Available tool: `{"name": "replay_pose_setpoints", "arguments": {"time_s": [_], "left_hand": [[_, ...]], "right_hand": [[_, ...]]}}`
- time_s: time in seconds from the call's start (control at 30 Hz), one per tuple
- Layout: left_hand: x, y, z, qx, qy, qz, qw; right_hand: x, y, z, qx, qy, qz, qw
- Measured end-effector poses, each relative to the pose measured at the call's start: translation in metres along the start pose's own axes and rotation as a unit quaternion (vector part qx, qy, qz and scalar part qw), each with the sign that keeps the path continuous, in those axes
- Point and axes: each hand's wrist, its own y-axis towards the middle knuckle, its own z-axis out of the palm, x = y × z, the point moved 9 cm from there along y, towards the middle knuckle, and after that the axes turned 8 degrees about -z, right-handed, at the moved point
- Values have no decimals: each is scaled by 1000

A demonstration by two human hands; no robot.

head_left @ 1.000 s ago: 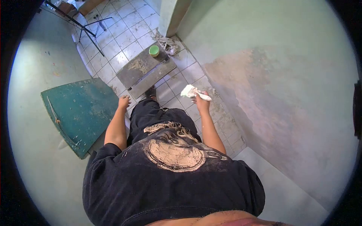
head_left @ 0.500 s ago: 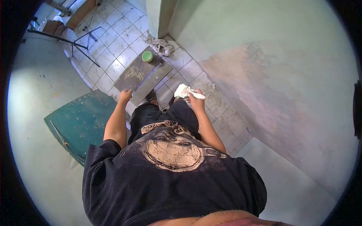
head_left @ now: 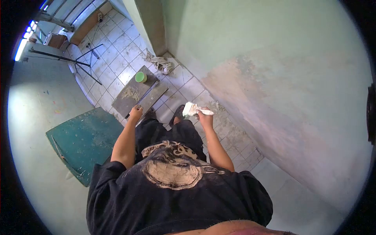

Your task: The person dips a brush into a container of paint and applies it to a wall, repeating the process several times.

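Note:
In my right hand [head_left: 205, 114] is a white brush [head_left: 191, 109], its wide bristle end pointing left and its handle sticking out to the right. My left hand [head_left: 136, 111] is closed near the front edge of a low wooden bench [head_left: 150, 98]; a small dark thing shows at its fingers, too small to name. On the bench's far end stands a green cup [head_left: 140, 77], with pale crumbs spread on the boards nearer me.
A green board [head_left: 84, 141] lies at the left. Beyond the bench are a crumpled cloth [head_left: 160, 63] and a black metal stand [head_left: 90, 62] on the tiled floor [head_left: 127, 49]. A patched wall [head_left: 250, 90] rises at the right, with debris along its foot.
The view has shifted, so more of the window side shows at the upper left. Both hands sit slightly lower in the picture, and my left hand is a little further right. The brush stays held.

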Motion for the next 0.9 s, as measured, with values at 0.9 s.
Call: {"name": "replay_pose_setpoints", "arguments": {"time_s": [0.9], "left_hand": [[138, 134, -50, -42, -247, -63, 966]], "right_hand": [[-82, 103, 312, 185, -175, -32, 967]]}}
